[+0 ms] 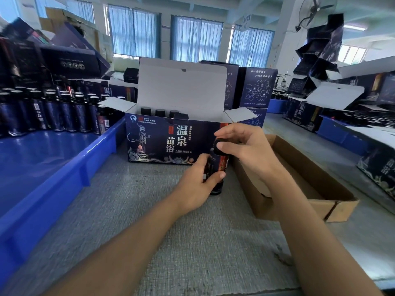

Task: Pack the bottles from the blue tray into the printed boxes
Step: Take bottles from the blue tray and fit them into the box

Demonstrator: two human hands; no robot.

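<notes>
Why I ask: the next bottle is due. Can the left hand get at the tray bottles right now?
Likely not yet: the left hand grips the bottle whose cap the right hand pinches. Once freed, probably yes; the tray bottles stand uncovered beyond the low tray wall.

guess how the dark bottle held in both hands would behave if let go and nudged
The bottle is tall and narrow, so it would probably tip easily, then roll. Its glossy sides look slippery; the left hand wraps the body, the right hand pinches the cap.
</notes>
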